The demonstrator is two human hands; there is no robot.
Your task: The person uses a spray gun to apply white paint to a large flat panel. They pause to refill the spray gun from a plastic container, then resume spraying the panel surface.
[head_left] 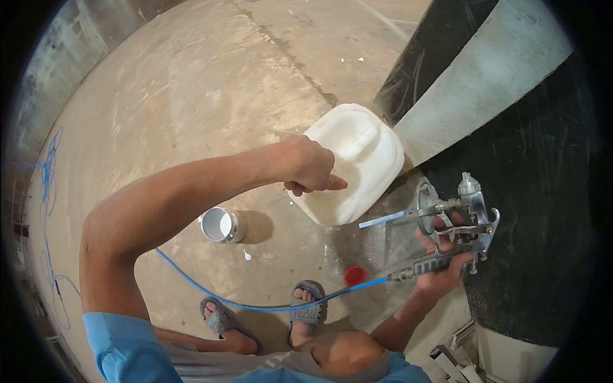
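Head view shows the left hand [310,165] over a white, rounded-square plastic container [377,175] on the tan concrete floor [185,108], index finger extended, other fingers curled; whether it touches or grips anything is hard to tell. The right hand [445,278] wraps around a silver metal spray gun [476,214] joined to a thin blue hose [249,308]. An open, silver cylindrical can [239,227] stands near the container.
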